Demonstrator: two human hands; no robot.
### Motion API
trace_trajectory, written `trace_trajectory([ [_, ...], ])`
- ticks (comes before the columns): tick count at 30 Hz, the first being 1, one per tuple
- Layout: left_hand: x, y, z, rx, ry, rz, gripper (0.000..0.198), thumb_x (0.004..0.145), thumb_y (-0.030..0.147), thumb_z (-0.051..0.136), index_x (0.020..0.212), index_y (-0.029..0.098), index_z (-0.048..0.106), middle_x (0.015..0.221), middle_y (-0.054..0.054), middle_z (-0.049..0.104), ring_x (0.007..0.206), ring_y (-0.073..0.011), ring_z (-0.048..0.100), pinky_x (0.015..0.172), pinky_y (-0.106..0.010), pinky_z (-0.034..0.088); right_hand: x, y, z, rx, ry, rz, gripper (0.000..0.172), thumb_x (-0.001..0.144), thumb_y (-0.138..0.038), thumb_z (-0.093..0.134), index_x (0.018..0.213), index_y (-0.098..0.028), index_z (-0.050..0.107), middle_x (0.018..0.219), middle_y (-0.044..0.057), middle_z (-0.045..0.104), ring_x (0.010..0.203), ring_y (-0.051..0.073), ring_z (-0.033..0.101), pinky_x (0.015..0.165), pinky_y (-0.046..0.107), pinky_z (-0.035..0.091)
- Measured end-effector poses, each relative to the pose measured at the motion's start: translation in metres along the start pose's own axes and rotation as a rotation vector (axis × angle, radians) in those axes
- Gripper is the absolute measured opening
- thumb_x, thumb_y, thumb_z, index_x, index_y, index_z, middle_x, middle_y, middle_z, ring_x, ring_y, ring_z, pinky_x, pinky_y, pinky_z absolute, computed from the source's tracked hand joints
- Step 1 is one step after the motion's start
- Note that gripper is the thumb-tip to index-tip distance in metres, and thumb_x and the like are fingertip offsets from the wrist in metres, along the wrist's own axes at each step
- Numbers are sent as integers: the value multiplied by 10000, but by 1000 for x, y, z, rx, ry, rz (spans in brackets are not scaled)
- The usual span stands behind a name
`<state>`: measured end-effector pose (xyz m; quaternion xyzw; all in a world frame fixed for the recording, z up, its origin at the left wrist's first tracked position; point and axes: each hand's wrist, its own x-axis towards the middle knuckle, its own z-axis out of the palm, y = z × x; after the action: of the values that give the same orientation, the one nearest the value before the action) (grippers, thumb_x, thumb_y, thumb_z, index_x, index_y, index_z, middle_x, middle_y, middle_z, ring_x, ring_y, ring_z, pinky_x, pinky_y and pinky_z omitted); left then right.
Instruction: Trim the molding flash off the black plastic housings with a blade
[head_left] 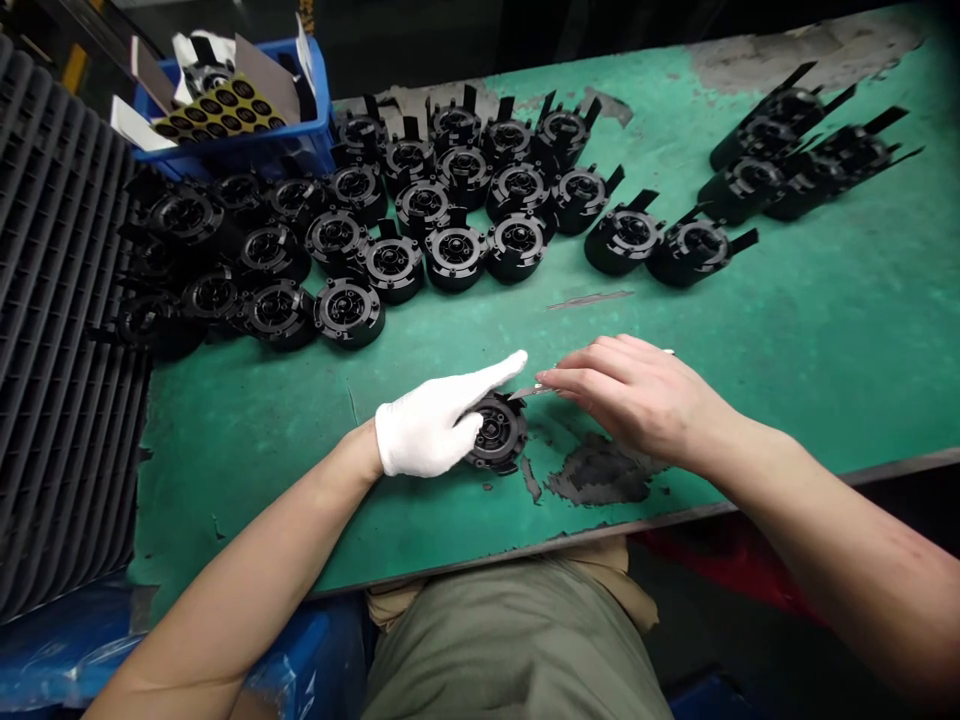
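My left hand (435, 420), in a white glove, grips a round black plastic housing (498, 432) on the green tabletop. Its thumb lies over the near left of the ringed top face, while the index finger stretches past the far side. My bare right hand (637, 390) is closed around a slim knife (534, 390) with a thin metal blade. The blade points left, and its tip is at the housing's upper right edge. Most of the knife's handle is hidden under my fingers; a pale end shows behind the hand.
Many similar black housings (456, 255) stand in rows at the back left, and another group (742, 185) at the back right. A blue bin (225, 158) with cardboard sits behind them. Stacked grey grid trays (60, 330) border the left. The green table (795, 350) has worn dark patches.
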<state>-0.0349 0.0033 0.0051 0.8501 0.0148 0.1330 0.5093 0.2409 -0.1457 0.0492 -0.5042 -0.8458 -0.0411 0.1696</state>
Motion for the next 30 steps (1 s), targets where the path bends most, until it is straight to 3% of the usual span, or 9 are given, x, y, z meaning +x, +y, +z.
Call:
trace_trajectory([
  [3, 3, -1, 6, -219, 167, -39, 654, 1051, 135, 563, 1680, 274, 448, 1692, -162, 574, 1539, -288, 629, 1261, -476, 583, 0, -3, -1, -4, -16, -15, 322, 1088, -76, 548, 1362, -204, 658, 1096, 72, 776, 875, 191, 617, 767, 330, 423],
  [5, 5, -1, 11, -293, 328, -122, 488, 1060, 220, 655, 1541, 236, 574, 1446, -154, 725, 1289, -252, 785, 1073, -395, 687, 0, -5, -1, -1, -33, -22, 327, 1092, -76, 536, 1363, -205, 666, 1096, 71, 779, 881, 190, 616, 768, 327, 417],
  [7, 7, 0, 14, -278, 442, -202, 385, 1044, 323, 745, 1402, 209, 659, 1176, -97, 794, 1049, -203, 830, 944, -333, 700, 2, -7, -1, 9, -45, -26, 329, 1096, -79, 531, 1370, -201, 669, 1112, 78, 781, 890, 191, 614, 770, 329, 413],
  [9, 8, 2, 15, -244, 487, -245, 364, 1031, 396, 781, 1327, 200, 703, 1042, -60, 810, 944, -181, 825, 922, -322, 689, 4, -8, 1, 18, -60, -39, 347, 1093, -69, 518, 1382, -193, 668, 1137, 91, 782, 901, 196, 612, 773, 334, 414],
  [13, 8, 3, 12, -245, 478, -254, 386, 1035, 450, 768, 1325, 200, 719, 1039, -60, 839, 927, -185, 834, 943, -334, 688, 13, -10, 6, 57, -82, -67, 400, 1068, -49, 522, 1387, -223, 689, 1120, 84, 784, 914, 203, 624, 776, 343, 413],
  [20, 10, 6, 10, -226, 453, -241, 321, 1064, 393, 682, 1307, 185, 711, 1167, -90, 841, 1052, -203, 844, 966, -317, 686, 29, -10, 11, 65, -79, -123, 409, 1091, -42, 474, 1367, -231, 709, 1095, 71, 770, 876, 199, 587, 768, 346, 379],
  [30, 14, 10, 8, -69, 463, -200, 244, 1097, 258, 553, 1267, 179, 710, 1132, -57, 842, 908, -135, 833, 938, -267, 663, 29, -11, 6, 32, -123, -139, 403, 1086, -46, 452, 1353, -199, 713, 1072, 82, 772, 833, 203, 557, 744, 353, 378],
])
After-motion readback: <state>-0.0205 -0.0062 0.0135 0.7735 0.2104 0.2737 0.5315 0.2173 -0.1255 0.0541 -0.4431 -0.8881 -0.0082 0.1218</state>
